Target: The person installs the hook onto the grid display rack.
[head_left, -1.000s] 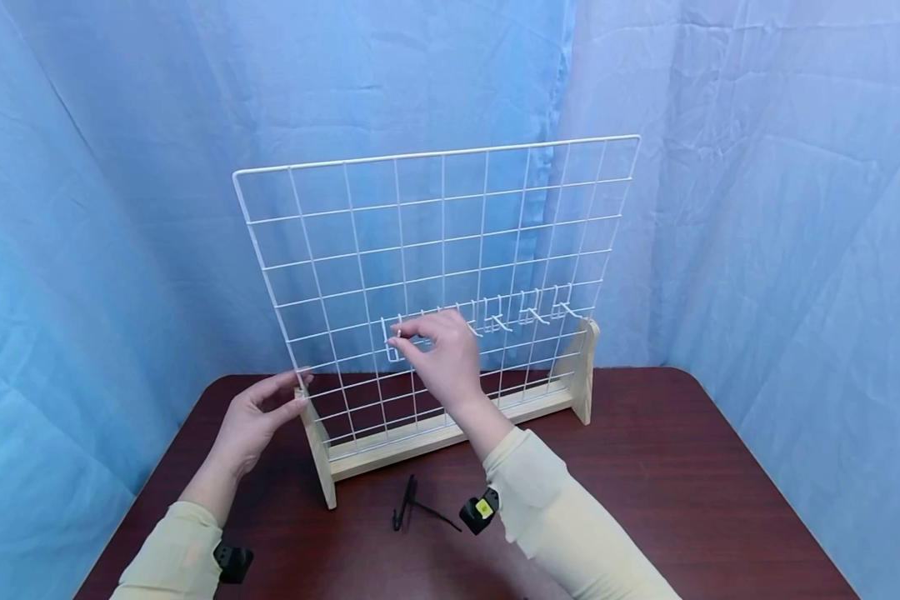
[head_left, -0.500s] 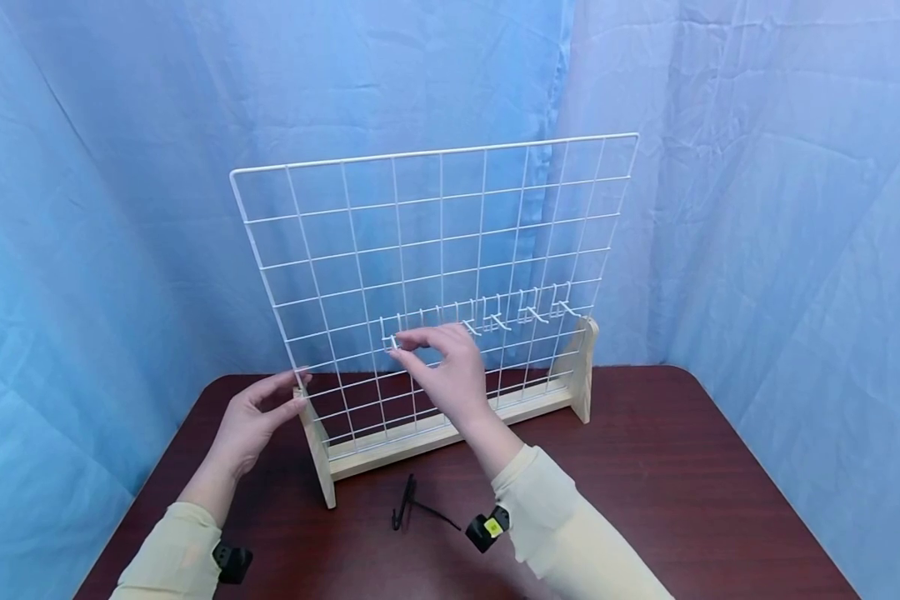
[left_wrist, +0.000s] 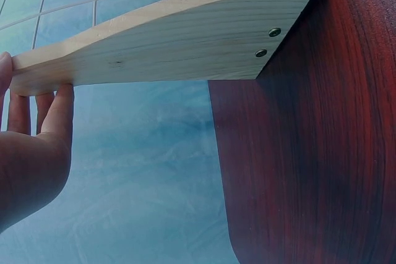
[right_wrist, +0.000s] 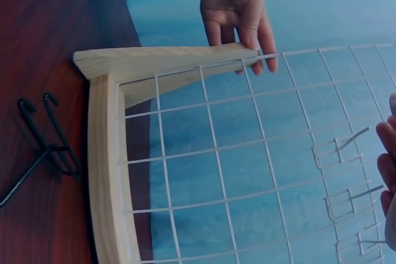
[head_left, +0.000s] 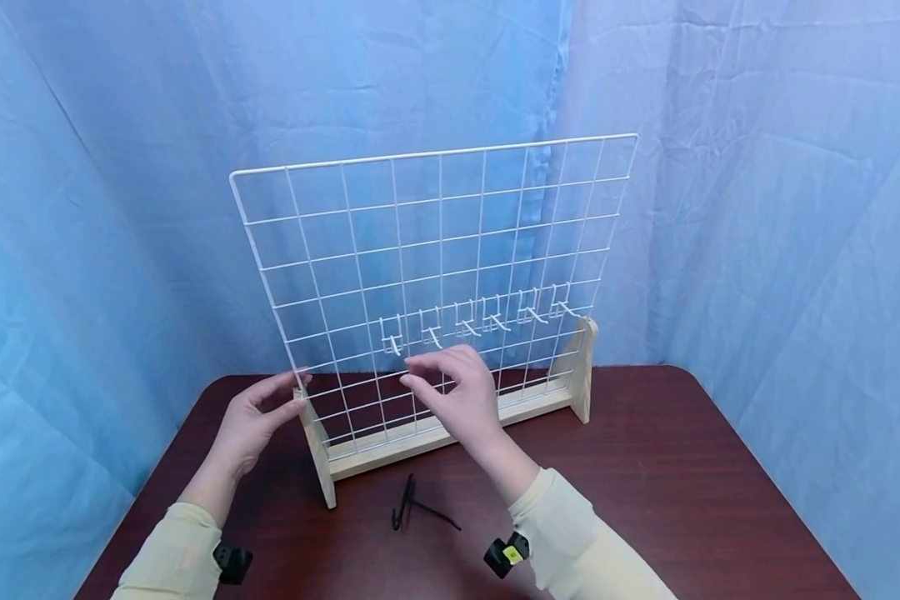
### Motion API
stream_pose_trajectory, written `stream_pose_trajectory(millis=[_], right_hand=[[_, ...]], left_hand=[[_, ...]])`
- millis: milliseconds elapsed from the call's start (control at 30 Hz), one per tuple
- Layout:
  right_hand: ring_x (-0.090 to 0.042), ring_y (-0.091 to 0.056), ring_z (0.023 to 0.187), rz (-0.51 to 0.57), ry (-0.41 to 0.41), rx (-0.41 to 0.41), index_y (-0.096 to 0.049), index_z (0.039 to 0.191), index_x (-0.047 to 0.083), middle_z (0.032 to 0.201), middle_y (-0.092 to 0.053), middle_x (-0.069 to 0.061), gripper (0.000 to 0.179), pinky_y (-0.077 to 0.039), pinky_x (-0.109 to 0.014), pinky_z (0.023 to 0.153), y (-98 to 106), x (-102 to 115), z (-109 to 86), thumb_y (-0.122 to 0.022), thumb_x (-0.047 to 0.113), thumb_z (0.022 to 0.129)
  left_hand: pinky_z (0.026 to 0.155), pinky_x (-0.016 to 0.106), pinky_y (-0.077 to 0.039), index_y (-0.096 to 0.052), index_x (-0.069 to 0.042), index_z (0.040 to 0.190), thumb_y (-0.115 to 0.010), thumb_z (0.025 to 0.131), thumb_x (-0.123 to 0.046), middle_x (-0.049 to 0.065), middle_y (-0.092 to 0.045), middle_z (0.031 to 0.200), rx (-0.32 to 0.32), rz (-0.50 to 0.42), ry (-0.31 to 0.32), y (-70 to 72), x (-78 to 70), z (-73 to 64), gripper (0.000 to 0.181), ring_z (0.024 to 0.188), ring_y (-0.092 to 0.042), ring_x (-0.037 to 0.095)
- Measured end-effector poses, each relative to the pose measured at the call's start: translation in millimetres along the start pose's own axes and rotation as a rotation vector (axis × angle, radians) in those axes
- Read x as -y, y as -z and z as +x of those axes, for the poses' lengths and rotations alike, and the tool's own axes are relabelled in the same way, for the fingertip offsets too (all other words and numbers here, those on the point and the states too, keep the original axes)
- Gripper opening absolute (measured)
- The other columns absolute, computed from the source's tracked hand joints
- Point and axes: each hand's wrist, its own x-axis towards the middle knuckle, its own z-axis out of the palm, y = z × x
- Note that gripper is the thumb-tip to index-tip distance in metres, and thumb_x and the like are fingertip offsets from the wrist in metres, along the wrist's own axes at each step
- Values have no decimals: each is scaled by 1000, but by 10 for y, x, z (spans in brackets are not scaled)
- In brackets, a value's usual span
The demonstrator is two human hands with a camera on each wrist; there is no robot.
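A white wire grid panel [head_left: 435,155] stands upright in a pale wooden stand [head_left: 390,457]. Thumb and fingers of my left hand [head_left: 249,421] grip the top of the stand's left wooden upright [left_wrist: 154,47], at the panel's edge. Several white wire hooks hang in a row on one grid bar. My right hand [head_left: 461,393], thumb and index finger apart with nothing between them, is just below and to the right of the leftmost white hook [head_left: 394,345]. Another white hook [head_left: 433,337] hangs just above this hand.
On the dark red table [head_left: 660,492], in front of the stand, lies a black hook [head_left: 407,502] with a long prong. The right wooden upright [head_left: 583,375] stands at the panel's far end. Blue curtains [head_left: 757,208] surround the table.
My right hand has let go of the leftmost white hook and moved down and to the right; the hook now hangs on the grid with its prong forward. The left hand has stayed put.
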Motion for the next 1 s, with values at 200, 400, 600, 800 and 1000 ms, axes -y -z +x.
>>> stream_pose_trajectory(millis=[200,400,600,800,1000], right_hand=[[-15,-60,89,5,43,0,-80,96,12,88,-75,6,19,-44,-29,78,32,-46,-122,-85,15,78],[-15,-59,86,23,44,16,-79,96,10,89,-75,4,20,-44,-28,76,45,-142,-264,-85,12,76],[-14,-59,88,37,-69,37,-78,99,12,86,-73,8,24,-45,-29,79,40,-247,-428,-86,12,77],[-13,-59,89,13,-123,77,-77,103,13,86,-72,8,28,-45,-30,80,17,-352,-613,-86,12,76],[-13,-60,90,-12,-145,129,-76,106,13,87,-72,8,32,-46,-32,81,-4,-454,-800,-86,13,75]], left_hand=[[88,13,-44,-53,7,137,-71,91,-6,-19,-67,113,1,-2,-2,1,9,2,51,112,-53,-3],[89,13,-43,-54,5,137,-71,91,-6,-15,-67,118,1,-10,-7,12,22,8,50,112,-53,-4],[89,13,-43,-55,4,138,-72,91,-7,-13,-67,119,-3,0,5,13,17,6,51,112,-52,-5],[89,13,-43,-55,4,137,-71,91,-7,-10,-67,120,-3,6,6,8,7,0,50,113,-51,-3],[89,13,-44,-55,4,137,-71,91,-7,-7,-67,122,2,6,-1,4,8,3,50,116,-52,1]])
